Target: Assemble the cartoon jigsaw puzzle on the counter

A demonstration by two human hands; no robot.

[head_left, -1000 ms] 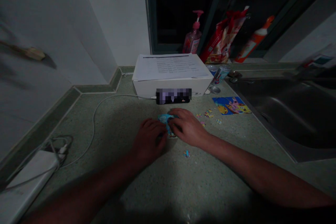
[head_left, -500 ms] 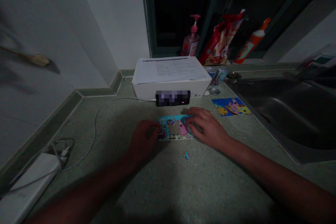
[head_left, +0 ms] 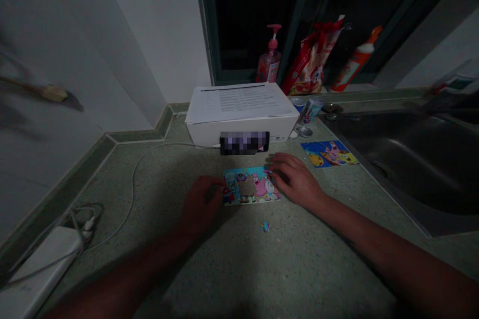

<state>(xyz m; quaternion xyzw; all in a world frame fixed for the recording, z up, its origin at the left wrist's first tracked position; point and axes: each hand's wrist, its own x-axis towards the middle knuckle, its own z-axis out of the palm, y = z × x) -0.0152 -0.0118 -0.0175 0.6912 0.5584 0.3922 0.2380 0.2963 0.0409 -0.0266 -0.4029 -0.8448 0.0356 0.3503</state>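
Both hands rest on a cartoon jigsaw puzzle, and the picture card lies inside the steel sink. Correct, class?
No: the head view shows the picture card on the counter beside the steel sink. The left hand, right hand and jigsaw puzzle stand as stated.

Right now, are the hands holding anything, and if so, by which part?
Nothing is lifted: the jigsaw puzzle lies flat on the counter, the left hand at its left edge, the right hand on its right edge.

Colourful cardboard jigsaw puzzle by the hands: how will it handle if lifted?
The colourful cardboard jigsaw puzzle looks thin and light. Likely floppy if lifted: the loose blue puzzle piece nearby suggests separate pieces that could part when pushed.
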